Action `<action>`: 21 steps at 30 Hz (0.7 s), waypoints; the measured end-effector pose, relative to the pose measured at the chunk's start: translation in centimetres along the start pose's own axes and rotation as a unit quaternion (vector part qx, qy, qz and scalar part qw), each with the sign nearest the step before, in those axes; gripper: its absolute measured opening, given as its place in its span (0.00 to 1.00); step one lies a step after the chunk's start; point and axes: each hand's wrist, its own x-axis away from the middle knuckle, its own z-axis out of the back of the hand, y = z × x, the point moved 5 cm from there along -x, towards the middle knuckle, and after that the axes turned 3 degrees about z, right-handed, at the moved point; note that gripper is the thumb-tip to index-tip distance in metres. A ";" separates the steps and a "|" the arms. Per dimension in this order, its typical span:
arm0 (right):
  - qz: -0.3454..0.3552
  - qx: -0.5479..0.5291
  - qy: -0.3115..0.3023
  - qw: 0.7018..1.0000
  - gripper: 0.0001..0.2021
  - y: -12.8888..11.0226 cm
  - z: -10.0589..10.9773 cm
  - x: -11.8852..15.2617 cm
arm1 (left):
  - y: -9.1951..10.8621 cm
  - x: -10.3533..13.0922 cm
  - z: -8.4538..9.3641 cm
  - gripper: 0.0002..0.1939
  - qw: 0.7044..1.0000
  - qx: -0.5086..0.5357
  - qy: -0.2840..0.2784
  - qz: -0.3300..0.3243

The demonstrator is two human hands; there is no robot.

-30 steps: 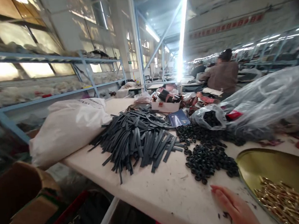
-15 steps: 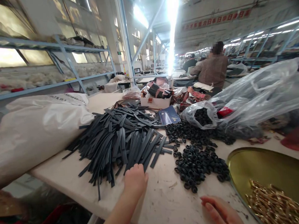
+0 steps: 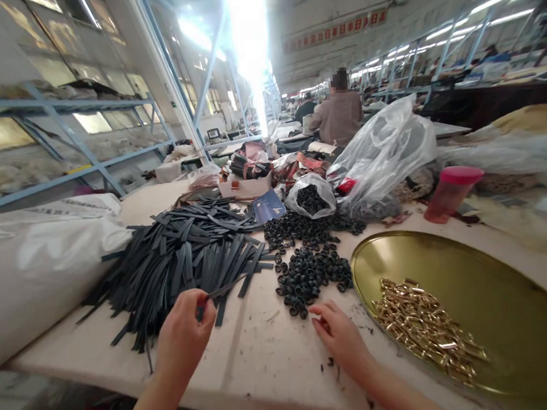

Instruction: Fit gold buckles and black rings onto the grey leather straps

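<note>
My left hand (image 3: 186, 325) is closed on a narrow black strip (image 3: 227, 287), which points up to the right from the fingers. Behind that hand spreads a big heap of similar flat black strips (image 3: 164, 264). My right hand (image 3: 338, 336) is low over the table, its thumb and forefinger a little apart. Its fingertips are at the near edge of a pile of small black rings (image 3: 307, 272); whether they touch a ring I cannot tell. To its right, a gold oval tray (image 3: 489, 301) carries a mound of shiny gold metal pieces (image 3: 425, 322).
A large white sack (image 3: 36, 268) lies at the left. Behind the rings are a clear bag of black pieces (image 3: 311, 199), a blue booklet (image 3: 268, 206) and an open box (image 3: 246, 187). A pink-lidded jar (image 3: 452, 194) stands beyond the tray. A person (image 3: 339, 111) is farther back.
My left hand has come away from the strip heap with one strip in it. My right hand has moved forward to the ring pile. The view has swung to the right.
</note>
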 end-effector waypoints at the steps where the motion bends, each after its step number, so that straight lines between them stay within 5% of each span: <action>1: 0.010 0.001 -0.009 1.000 0.09 -0.2 -0.1 -0.5 | 0.6 0.4 1.6 0.11 0.998 0.059 0.032 0.011; 3: 0.020 -0.004 -0.023 1.000 0.08 -0.4 -0.3 -1.4 | 2.0 1.5 3.2 0.12 0.983 0.170 0.045 0.043; 6: 0.015 -0.022 -0.029 0.999 0.08 -0.6 -0.4 -2.2 | 4.4 3.7 1.5 0.10 0.934 0.337 -0.043 0.112; 9: 0.000 -0.066 -0.022 0.998 0.08 -0.9 0.1 -1.9 | 6.9 6.4 -3.2 0.11 0.814 0.519 -0.159 0.206; 12: -0.039 -0.132 -0.017 0.990 0.05 -0.9 1.1 -0.4 | 9.4 8.5 -6.5 0.12 0.753 0.569 -0.229 0.237; 16: -0.122 -0.256 -0.044 0.958 0.08 -0.6 2.0 2.4 | 12.0 10.8 -7.5 0.17 0.667 0.607 -0.316 0.295; 21: -0.206 -0.382 -0.054 0.900 0.11 -0.2 2.5 5.4 | 14.5 16.0 -7.5 0.20 0.478 0.657 -0.433 0.391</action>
